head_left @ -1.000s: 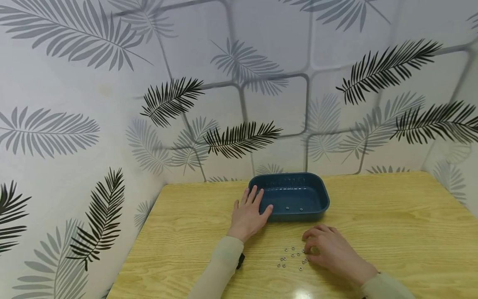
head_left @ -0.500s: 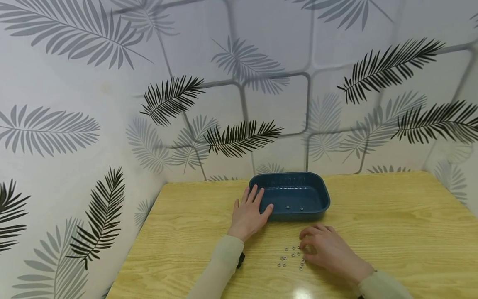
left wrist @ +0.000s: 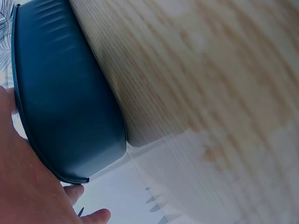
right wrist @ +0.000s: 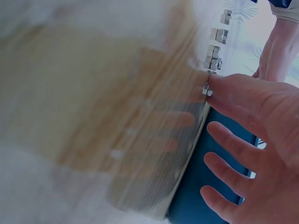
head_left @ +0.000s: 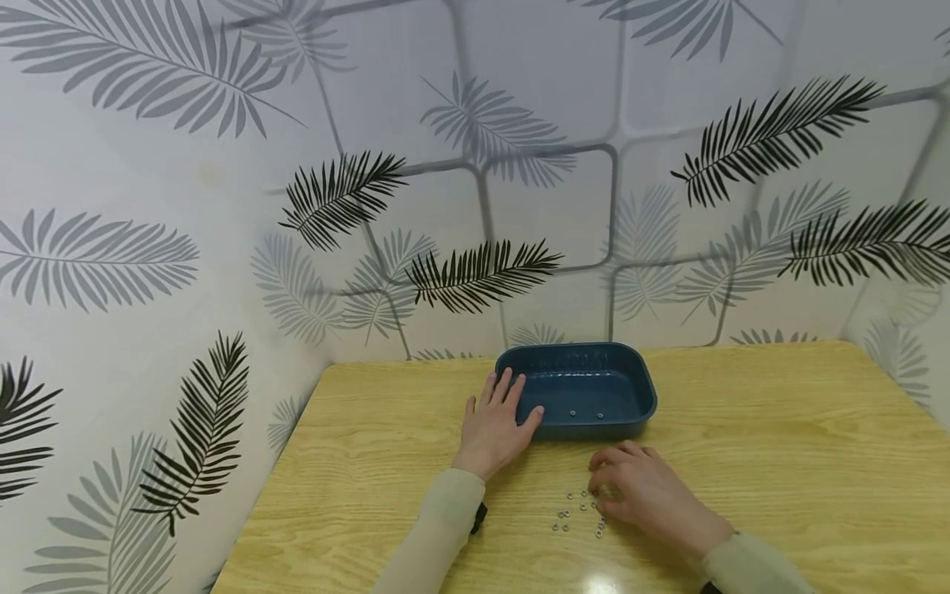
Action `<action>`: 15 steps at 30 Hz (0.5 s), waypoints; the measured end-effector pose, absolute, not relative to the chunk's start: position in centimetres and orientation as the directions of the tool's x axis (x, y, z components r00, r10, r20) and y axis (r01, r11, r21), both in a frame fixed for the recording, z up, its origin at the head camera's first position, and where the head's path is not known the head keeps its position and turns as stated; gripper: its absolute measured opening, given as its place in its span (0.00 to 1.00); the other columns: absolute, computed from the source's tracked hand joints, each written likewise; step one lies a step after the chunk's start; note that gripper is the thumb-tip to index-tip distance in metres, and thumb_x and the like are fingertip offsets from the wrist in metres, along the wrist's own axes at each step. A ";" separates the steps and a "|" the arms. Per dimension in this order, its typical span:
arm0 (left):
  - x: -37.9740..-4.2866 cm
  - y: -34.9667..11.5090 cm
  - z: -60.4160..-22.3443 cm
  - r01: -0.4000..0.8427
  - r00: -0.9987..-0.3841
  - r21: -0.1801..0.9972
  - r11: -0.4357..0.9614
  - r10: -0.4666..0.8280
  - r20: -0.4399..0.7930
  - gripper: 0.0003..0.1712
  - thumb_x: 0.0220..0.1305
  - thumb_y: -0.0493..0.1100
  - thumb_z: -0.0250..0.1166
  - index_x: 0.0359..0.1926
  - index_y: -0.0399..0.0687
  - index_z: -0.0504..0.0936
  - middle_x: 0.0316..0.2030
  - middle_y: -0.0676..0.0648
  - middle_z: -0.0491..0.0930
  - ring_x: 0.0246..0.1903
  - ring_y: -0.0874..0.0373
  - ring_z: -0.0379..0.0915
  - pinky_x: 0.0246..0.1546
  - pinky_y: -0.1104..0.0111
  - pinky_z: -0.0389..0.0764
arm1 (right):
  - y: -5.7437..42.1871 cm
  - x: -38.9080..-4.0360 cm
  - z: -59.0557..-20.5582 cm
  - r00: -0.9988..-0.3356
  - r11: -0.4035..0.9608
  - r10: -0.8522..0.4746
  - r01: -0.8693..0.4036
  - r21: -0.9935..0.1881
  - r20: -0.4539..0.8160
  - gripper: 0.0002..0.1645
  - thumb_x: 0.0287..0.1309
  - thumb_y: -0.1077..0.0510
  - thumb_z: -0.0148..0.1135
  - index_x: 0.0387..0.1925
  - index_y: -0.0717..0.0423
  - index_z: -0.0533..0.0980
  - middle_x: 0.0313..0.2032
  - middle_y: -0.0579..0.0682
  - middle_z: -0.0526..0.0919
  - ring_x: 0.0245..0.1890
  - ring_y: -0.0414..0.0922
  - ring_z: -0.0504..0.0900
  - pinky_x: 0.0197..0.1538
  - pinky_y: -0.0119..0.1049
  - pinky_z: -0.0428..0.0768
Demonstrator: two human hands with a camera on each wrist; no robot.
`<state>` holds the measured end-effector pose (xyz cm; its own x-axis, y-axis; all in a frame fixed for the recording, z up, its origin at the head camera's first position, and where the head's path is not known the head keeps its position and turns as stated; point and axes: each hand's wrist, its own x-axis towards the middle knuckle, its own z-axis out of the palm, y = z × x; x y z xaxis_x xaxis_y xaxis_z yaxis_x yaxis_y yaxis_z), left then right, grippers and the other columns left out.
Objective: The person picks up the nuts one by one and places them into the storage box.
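Several small metal nuts point(head_left: 583, 507) lie loosely grouped on the wooden table. My right hand point(head_left: 644, 495) is low at their right side, fingers loosely bent toward the group. In the right wrist view, the thumb tip overlaps a nut point(right wrist: 207, 90), and the other fingers of my right hand point(right wrist: 275, 126) are spread apart; the index finger is largely hidden. My left hand point(head_left: 493, 433) rests on the left end of a dark blue rectangular tub point(head_left: 594, 431), its fingers extended over the rim. Two nuts point(head_left: 586, 414) are inside the tub.
The light wood table point(head_left: 371, 462) reaches back to a wall point(head_left: 549, 206) patterned with leaves. The tub stands near the table's back edge, behind the loose nuts.
My right hand has slid a little to the left, and the nuts by its fingertips have shifted left, nearer the others. My left hand and the tub stay in place.
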<state>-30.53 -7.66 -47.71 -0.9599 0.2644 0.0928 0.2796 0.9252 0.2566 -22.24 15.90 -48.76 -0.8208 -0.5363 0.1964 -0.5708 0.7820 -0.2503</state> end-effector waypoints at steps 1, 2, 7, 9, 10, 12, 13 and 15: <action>-30.5 -7.7 -47.7 0.281 -0.960 0.257 0.925 0.265 0.094 0.40 0.73 0.69 0.42 0.78 0.60 0.51 0.77 0.52 0.43 0.76 0.51 0.35 0.69 0.43 0.47 | 15.9 -22.2 -48.7 -0.817 0.778 -0.540 -0.576 -0.250 0.201 0.07 0.48 0.51 0.76 0.33 0.41 0.86 0.46 0.44 0.81 0.47 0.47 0.74 0.50 0.56 0.73; -30.5 -7.6 -47.7 0.282 -0.959 0.259 0.924 0.266 0.095 0.40 0.73 0.69 0.42 0.78 0.60 0.51 0.77 0.52 0.43 0.76 0.51 0.35 0.69 0.43 0.47 | 15.9 -22.2 -48.7 -0.815 0.776 -0.542 -0.579 -0.251 0.204 0.07 0.48 0.51 0.76 0.32 0.40 0.86 0.46 0.44 0.81 0.46 0.47 0.74 0.50 0.56 0.73; -30.5 -7.6 -47.7 0.283 -0.959 0.263 0.922 0.263 0.108 0.40 0.73 0.68 0.43 0.78 0.59 0.52 0.77 0.51 0.44 0.76 0.50 0.36 0.69 0.42 0.48 | 15.9 -22.3 -48.7 -0.815 0.773 -0.542 -0.580 -0.257 0.205 0.05 0.48 0.52 0.76 0.29 0.39 0.85 0.45 0.43 0.82 0.47 0.47 0.74 0.51 0.57 0.73; -30.5 -7.6 -47.7 0.283 -0.959 0.265 0.922 0.262 0.112 0.40 0.73 0.68 0.44 0.78 0.59 0.53 0.77 0.51 0.45 0.76 0.50 0.36 0.69 0.42 0.48 | 15.9 -22.3 -48.8 -0.817 0.775 -0.542 -0.577 -0.259 0.200 0.05 0.49 0.52 0.76 0.28 0.38 0.85 0.46 0.43 0.82 0.47 0.47 0.74 0.52 0.56 0.73; -30.5 -7.6 -47.7 0.283 -0.958 0.267 0.921 0.261 0.114 0.40 0.73 0.68 0.44 0.78 0.59 0.53 0.77 0.50 0.45 0.76 0.50 0.37 0.69 0.42 0.48 | 15.9 -22.4 -48.8 -0.817 0.775 -0.542 -0.577 -0.260 0.198 0.05 0.49 0.52 0.76 0.27 0.37 0.85 0.46 0.43 0.82 0.48 0.47 0.74 0.52 0.56 0.73; -30.5 -7.6 -47.7 0.283 -0.959 0.267 0.921 0.261 0.114 0.40 0.73 0.68 0.44 0.78 0.59 0.53 0.77 0.50 0.45 0.76 0.49 0.37 0.69 0.42 0.48 | 15.9 -22.4 -48.8 -0.816 0.774 -0.542 -0.577 -0.260 0.198 0.06 0.48 0.53 0.76 0.26 0.37 0.84 0.46 0.43 0.82 0.48 0.47 0.74 0.53 0.56 0.73; -30.5 -7.5 -47.7 0.284 -0.958 0.269 0.920 0.262 0.115 0.40 0.73 0.68 0.44 0.78 0.58 0.53 0.77 0.50 0.46 0.76 0.49 0.37 0.69 0.42 0.48 | 15.9 -22.4 -48.9 -0.815 0.773 -0.544 -0.579 -0.258 0.199 0.06 0.48 0.53 0.76 0.26 0.37 0.84 0.46 0.43 0.82 0.48 0.47 0.74 0.53 0.56 0.72; -30.6 -7.5 -47.8 0.284 -0.958 0.271 0.920 0.263 0.111 0.40 0.73 0.68 0.44 0.78 0.58 0.54 0.77 0.49 0.46 0.76 0.49 0.37 0.69 0.42 0.48 | 15.9 -22.4 -48.9 -0.810 0.768 -0.548 -0.586 -0.257 0.208 0.07 0.47 0.54 0.76 0.25 0.38 0.84 0.45 0.43 0.82 0.48 0.47 0.74 0.53 0.56 0.72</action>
